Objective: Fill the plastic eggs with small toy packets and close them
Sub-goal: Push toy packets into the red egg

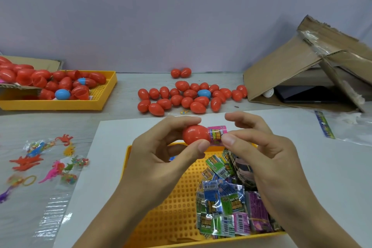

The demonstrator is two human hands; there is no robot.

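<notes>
above the yellow tray [161, 207], the left hand [161, 159] pinches a red egg half [195, 134] between thumb and fingers. the right hand [261, 153] pinches a pink packet [218, 135] sticking out of the egg half, its fingers curled. more packets [227, 207] lie in the tray.

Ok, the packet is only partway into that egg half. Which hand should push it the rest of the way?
Right. The right hand already pinches the pink packet sticking out of the red egg half. The left hand grips that half, so it probably best just steadies it.
</notes>
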